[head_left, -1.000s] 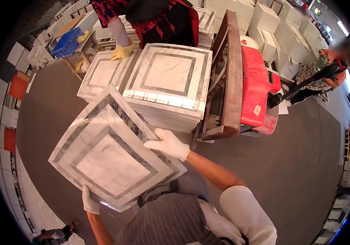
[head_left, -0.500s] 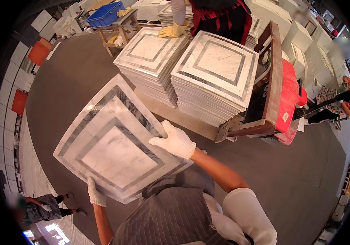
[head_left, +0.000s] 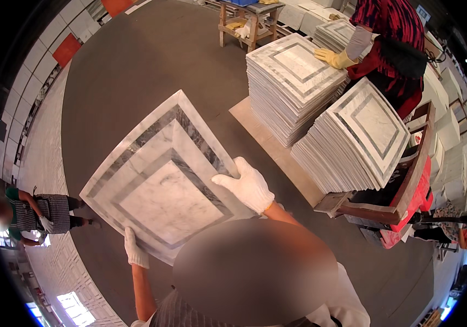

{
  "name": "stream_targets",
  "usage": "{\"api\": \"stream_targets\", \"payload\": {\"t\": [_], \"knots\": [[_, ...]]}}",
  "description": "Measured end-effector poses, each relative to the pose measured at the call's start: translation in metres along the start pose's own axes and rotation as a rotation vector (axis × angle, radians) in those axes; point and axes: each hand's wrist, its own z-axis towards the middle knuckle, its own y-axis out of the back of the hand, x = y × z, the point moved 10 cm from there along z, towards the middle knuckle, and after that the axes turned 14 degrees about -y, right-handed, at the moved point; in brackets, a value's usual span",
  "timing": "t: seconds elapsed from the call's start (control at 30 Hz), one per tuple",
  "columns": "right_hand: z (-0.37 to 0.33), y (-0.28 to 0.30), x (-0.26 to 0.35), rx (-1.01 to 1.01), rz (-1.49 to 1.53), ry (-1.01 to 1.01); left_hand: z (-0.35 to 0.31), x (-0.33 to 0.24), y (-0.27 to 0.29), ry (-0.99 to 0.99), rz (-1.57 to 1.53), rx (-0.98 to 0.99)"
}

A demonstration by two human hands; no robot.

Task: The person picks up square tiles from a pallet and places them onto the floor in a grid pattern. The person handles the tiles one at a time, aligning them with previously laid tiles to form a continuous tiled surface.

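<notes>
I carry a square white marble tile (head_left: 160, 182) with grey inlaid borders, held flat in front of my chest. My left hand (head_left: 134, 248), in a white glove, grips its near lower edge. My right hand (head_left: 246, 185), also gloved in white, holds the tile's right edge from on top. Two tall stacks of the same tiles stand to the right, one stack (head_left: 293, 82) farther off and another stack (head_left: 356, 141) leaning nearer.
A person in a red patterned top rests a yellow-gloved hand (head_left: 332, 57) on the far stack. The stacks sit on a wooden pallet (head_left: 277, 155) beside a red cart (head_left: 416, 204). Another person (head_left: 31, 212) stands at the far left. A wooden table (head_left: 247, 24) stands behind.
My view has turned left, away from the stacks, which slid to the upper right. The tile stays in both hands, now over open dark floor.
</notes>
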Motion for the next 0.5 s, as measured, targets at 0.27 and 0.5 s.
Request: {"api": "stream_targets", "payload": {"t": [0.27,0.5], "knots": [[0.055,-0.044,0.035,0.168,-0.074,-0.039,0.010,0.000,0.014,-0.010,0.037,-0.160],[0.129,-0.033,0.050,0.292,-0.126,-0.003,0.010,0.007,-0.021,0.043,-0.051,-0.236]]}}
